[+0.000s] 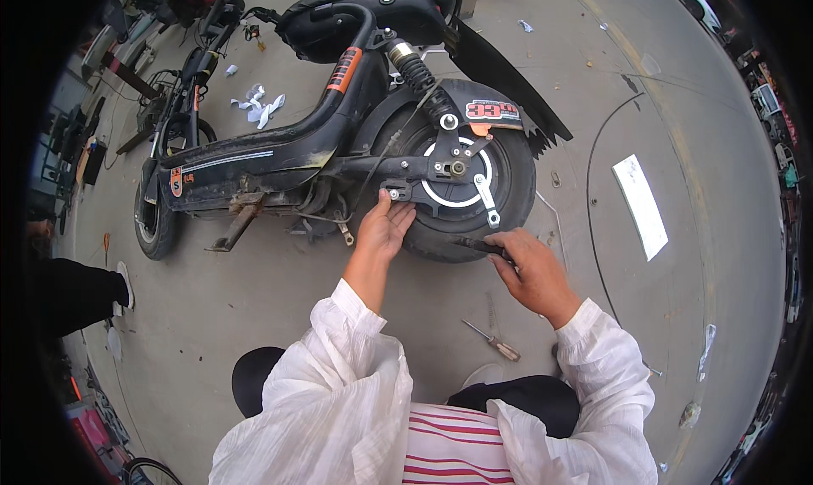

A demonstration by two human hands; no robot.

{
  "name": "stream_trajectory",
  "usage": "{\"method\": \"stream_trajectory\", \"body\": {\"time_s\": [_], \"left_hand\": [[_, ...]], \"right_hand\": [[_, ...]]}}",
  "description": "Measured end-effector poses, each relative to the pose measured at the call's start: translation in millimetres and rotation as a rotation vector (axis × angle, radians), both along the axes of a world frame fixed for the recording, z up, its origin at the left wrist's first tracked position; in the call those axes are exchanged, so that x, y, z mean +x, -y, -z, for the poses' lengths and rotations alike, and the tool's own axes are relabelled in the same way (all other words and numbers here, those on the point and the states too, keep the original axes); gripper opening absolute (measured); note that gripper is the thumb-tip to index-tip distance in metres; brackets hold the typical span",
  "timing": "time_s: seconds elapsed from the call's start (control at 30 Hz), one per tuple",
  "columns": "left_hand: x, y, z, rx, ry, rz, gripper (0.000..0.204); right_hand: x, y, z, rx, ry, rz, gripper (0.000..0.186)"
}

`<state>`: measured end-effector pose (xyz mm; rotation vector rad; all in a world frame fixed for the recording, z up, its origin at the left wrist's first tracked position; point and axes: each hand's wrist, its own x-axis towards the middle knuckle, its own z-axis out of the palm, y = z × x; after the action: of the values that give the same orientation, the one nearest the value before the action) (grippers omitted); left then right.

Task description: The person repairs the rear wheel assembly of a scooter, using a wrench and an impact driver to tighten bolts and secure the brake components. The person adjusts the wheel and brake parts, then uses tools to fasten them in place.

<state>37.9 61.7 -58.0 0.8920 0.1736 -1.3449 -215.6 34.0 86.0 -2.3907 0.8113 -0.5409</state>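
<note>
A black electric scooter (254, 168) stands in front of me, its rear wheel (517, 176) nearest my hands. My left hand (385, 229) is at the lower front of that wheel. Its fingers are stretched out, with the thumb up by a small metal bracket (395, 190) on the swingarm; whether it touches is hard to tell. My right hand (532, 273) is closed around a dark, slim tool (481, 246) whose tip points left at the tyre's lower edge; its exact kind is unclear. A silver lever arm (486, 200) hangs from the wheel hub just above it.
A screwdriver (500, 344) lies on the floor before my knees. To the right are a long black cable (590, 199) and a white panel (639, 206). Crumpled white paper (257, 107) lies behind the scooter. Another person's dark-trousered leg (80, 294) is at the left.
</note>
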Motion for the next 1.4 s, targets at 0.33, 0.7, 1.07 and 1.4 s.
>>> {"method": "stream_trajectory", "body": {"time_s": [0.33,0.7,1.07,1.4], "left_hand": [[5.1,-0.4,6.9,-0.102,-0.174,-0.037,0.052],[8.7,2.9,23.6,-0.132,-0.324,-0.012,0.041],[13.7,1.7,15.4,-0.107,-0.318,0.011,0.043],[14.0,-0.6,12.0,-0.087,-0.365,-0.007,0.042]], "right_hand": [[149.3,23.0,-7.4,-0.377,-0.482,-0.218,0.027],[179.9,15.1,-21.3,-0.588,-0.667,-0.407,0.016],[202.9,19.0,-28.4,-0.767,-0.774,-0.567,0.02],[232.6,28.8,-28.1,-0.916,-1.077,-0.847,0.021]]}}
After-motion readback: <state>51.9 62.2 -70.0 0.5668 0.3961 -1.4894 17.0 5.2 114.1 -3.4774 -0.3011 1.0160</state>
